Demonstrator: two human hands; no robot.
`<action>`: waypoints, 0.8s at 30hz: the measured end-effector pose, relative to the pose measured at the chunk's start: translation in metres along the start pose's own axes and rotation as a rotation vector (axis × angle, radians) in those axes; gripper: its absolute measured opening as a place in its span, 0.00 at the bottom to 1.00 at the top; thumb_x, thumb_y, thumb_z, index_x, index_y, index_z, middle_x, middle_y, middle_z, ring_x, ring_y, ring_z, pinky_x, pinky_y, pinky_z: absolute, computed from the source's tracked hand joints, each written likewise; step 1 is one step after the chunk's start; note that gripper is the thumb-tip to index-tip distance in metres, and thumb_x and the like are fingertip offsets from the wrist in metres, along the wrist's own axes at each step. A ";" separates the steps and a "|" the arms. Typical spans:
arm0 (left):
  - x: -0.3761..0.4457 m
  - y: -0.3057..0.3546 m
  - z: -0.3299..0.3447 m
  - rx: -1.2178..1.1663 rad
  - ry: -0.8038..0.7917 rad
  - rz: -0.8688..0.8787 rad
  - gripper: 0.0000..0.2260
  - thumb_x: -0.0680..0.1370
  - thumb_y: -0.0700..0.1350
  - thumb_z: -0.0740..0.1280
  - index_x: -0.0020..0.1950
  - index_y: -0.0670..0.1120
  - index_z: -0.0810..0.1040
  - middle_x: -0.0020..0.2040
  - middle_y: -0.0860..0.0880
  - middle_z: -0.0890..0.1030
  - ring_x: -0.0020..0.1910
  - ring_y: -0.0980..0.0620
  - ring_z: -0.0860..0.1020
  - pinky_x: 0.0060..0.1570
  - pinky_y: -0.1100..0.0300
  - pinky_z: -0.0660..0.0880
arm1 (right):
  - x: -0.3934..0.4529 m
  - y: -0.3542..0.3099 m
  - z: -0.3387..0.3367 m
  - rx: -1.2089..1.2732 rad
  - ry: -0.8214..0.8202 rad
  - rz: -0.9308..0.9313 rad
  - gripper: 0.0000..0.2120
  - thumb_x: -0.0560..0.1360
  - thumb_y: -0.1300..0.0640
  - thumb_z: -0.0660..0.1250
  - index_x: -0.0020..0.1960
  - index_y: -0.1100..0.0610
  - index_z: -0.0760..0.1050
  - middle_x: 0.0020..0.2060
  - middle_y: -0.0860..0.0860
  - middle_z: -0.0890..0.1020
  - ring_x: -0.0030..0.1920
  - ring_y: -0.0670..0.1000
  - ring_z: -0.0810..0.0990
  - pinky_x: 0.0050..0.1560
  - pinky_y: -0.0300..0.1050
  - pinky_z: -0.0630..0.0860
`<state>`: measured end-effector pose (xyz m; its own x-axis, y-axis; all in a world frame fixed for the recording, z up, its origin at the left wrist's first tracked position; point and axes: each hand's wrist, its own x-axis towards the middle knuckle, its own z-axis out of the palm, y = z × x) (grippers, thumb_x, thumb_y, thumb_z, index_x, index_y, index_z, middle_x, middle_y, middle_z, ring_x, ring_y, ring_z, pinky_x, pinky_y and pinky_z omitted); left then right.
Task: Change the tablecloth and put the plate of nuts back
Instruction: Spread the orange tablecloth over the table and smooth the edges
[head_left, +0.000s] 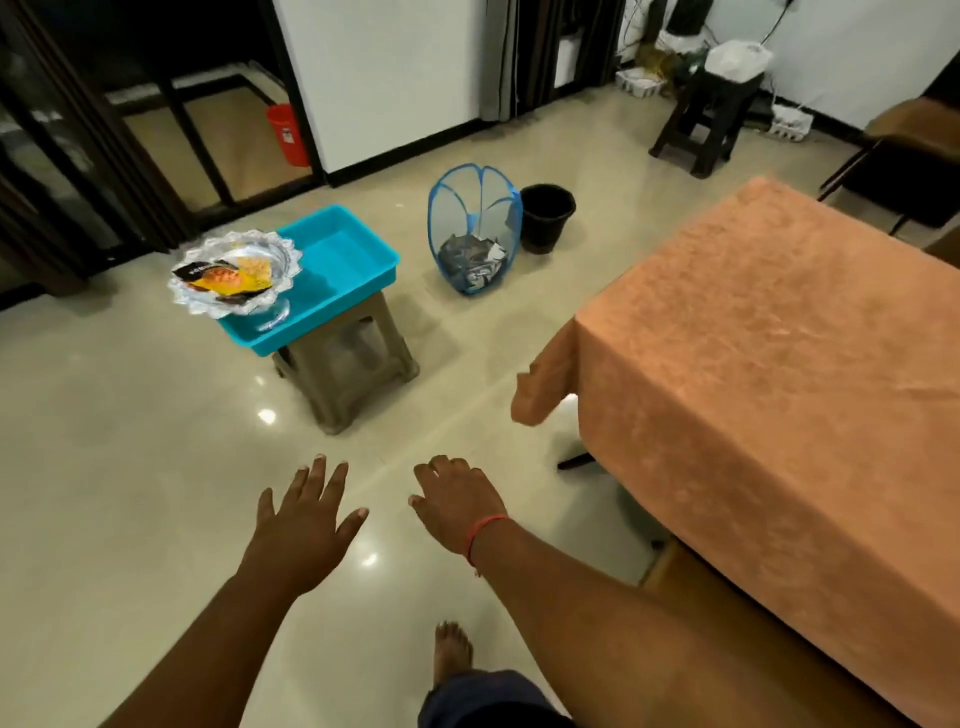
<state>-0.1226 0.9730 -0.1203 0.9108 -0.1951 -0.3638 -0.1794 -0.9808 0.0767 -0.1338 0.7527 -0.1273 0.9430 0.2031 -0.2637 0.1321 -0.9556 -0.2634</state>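
Glass plate (236, 273) holds snack packets, sits in blue tray (332, 260); mesh hamper (474, 228) holds cloth. Left hand (304, 519), right hand (457, 499): fingers spread, empty.

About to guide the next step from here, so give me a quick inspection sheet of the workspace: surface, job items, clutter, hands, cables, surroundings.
Surface: table covered by orange tablecloth, nothing on top.
Job's things: glass plate with snack packets, standing in blue tray on brown stool.
Clutter: mesh hamper holding dark cloth; black bucket; red bucket.
Hands: left hand and right hand open, empty, above the floor.
Cables: tangle with power strips by far wall.
Surroundings: dark stool, chair.
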 end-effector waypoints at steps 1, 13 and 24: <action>0.028 -0.006 -0.014 -0.011 -0.013 0.002 0.33 0.80 0.66 0.45 0.81 0.54 0.43 0.82 0.49 0.43 0.81 0.48 0.46 0.76 0.41 0.47 | 0.025 0.002 -0.009 0.007 -0.005 0.012 0.21 0.82 0.45 0.55 0.70 0.56 0.66 0.66 0.57 0.71 0.63 0.60 0.71 0.60 0.57 0.70; 0.353 -0.030 -0.114 0.095 -0.076 0.333 0.33 0.80 0.66 0.48 0.81 0.53 0.48 0.82 0.47 0.47 0.80 0.46 0.48 0.74 0.39 0.50 | 0.250 0.069 -0.079 0.123 -0.030 0.455 0.23 0.82 0.43 0.54 0.71 0.55 0.65 0.69 0.57 0.69 0.66 0.60 0.69 0.63 0.58 0.69; 0.530 0.103 -0.173 0.297 -0.161 0.812 0.33 0.80 0.67 0.45 0.81 0.54 0.41 0.82 0.48 0.41 0.81 0.47 0.44 0.75 0.39 0.45 | 0.321 0.169 -0.126 0.280 0.129 0.889 0.25 0.81 0.42 0.55 0.74 0.52 0.61 0.76 0.54 0.61 0.76 0.57 0.58 0.72 0.57 0.60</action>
<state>0.4065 0.7694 -0.1448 0.4006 -0.8091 -0.4298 -0.8587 -0.4952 0.1318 0.2296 0.6299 -0.1399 0.6912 -0.6178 -0.3749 -0.7152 -0.6590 -0.2325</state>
